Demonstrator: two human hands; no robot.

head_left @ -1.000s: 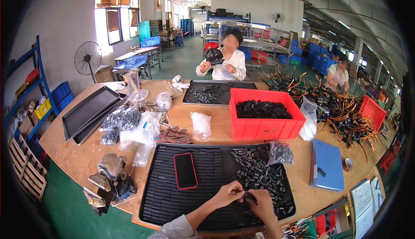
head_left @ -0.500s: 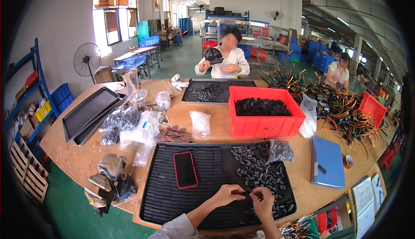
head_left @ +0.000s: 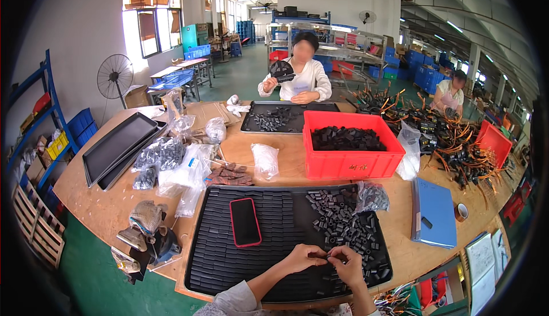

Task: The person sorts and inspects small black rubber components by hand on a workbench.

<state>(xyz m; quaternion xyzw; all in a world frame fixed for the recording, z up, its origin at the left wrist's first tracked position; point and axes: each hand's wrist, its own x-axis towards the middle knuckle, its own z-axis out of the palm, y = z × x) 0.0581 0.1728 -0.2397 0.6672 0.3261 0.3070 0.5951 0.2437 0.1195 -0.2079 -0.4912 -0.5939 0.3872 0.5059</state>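
Observation:
My left hand [head_left: 306,258] and my right hand [head_left: 347,263] meet over the front of a large black tray [head_left: 280,293]. Both are closed, with thumbs and fingertips pinched together and nearly touching. Whatever sits between the fingertips is dark and too small to make out. Loose short black tubes [head_left: 343,224] lie scattered on the tray's right side, partly under my right hand. Neat rows of black pieces [head_left: 211,259] fill its left side. On those rows rests a phone [head_left: 246,222] with a red edge.
Behind the tray stands a red bin [head_left: 354,164] of black parts, with a blue folder [head_left: 433,213] to the right. Plastic bags [head_left: 266,162] and stacked empty trays [head_left: 123,144] occupy the left. Across the table a person [head_left: 297,76] holds a black part; another works among wires at right.
My hands have drawn closer together, the left shifting slightly right, until their fingertips nearly touch. Across the table, the person's lower hand has dropped a little and the black part has turned.

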